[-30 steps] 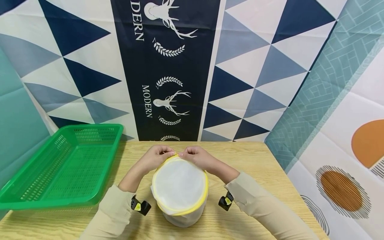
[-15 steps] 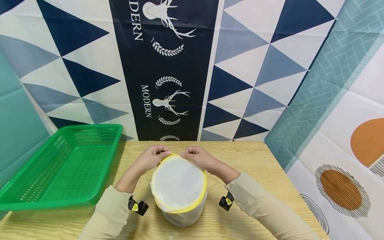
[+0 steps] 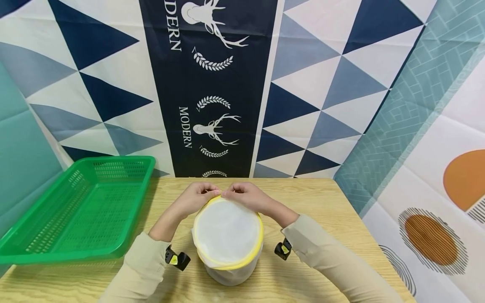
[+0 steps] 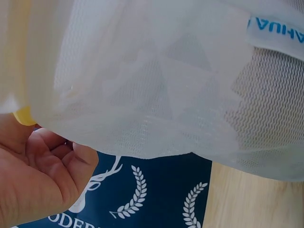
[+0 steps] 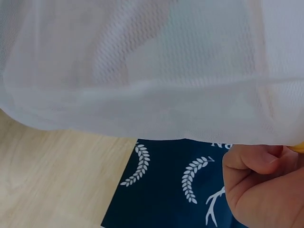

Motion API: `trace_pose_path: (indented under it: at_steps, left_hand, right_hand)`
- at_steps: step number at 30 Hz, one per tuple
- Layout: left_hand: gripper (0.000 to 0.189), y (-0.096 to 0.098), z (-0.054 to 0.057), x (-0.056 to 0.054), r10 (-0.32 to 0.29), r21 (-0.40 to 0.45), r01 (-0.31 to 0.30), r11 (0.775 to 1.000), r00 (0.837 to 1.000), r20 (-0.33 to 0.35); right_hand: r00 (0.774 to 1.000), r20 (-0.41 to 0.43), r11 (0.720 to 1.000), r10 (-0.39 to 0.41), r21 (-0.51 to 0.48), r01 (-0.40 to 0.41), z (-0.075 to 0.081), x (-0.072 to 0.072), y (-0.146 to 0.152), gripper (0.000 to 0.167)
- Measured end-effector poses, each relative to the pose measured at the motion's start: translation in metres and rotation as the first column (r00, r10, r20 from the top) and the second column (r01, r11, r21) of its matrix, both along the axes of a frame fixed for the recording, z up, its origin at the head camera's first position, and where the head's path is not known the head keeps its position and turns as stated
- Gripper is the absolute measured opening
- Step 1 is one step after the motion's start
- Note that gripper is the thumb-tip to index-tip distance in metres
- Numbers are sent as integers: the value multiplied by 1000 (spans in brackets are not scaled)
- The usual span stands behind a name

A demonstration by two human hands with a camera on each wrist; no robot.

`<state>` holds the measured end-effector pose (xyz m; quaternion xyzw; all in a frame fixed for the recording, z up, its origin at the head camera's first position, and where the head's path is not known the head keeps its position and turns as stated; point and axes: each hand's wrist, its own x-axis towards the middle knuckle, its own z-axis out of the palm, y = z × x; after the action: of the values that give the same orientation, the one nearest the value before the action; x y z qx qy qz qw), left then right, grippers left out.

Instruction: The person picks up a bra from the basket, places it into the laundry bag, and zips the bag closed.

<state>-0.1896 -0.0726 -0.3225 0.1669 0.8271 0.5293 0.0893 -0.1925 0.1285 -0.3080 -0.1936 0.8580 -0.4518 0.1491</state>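
A white mesh laundry bag, round and drum-shaped with a yellow zipped rim, stands upright on the table in the head view. My left hand pinches the far side of that rim between thumb and curled fingers. Close beside it, my right hand pinches the same rim, the thumbs almost meeting. In the left wrist view, the bag's wall fills most of the picture, with a label in blue letters. A bit of yellow edging shows by the right hand in the right wrist view. The zip pull is hidden by the fingers.
A green plastic basket with perforated sides stands left of the bag. Under everything is a light wooden table. A patterned wall covering rises behind the table's far edge, and another covered wall is on the right.
Half a second ago the hands were slightly farther apart on the rim. Since then the right hand has shifted a little left, toward the left hand. The bag has barely moved.
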Motion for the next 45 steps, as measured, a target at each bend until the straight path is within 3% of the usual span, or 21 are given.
trace_pose_path:
  at_steps: [7,35,45]
  left_hand:
    - [23,1,1,1,-12,10,12,1000,1000,11]
    - [22,-1,-4,3,15,5,-15,1000,1000,26]
    - [22,-1,0,5,21,9,-22,1000,1000,16]
  right_hand:
    - [999,-31,998,42,37,-41,2,0,-2,25]
    - [999,4,999,-36,-21,36,-2,11,0,26]
    - [998,46,998,-54,-40,56,0,12,3,25]
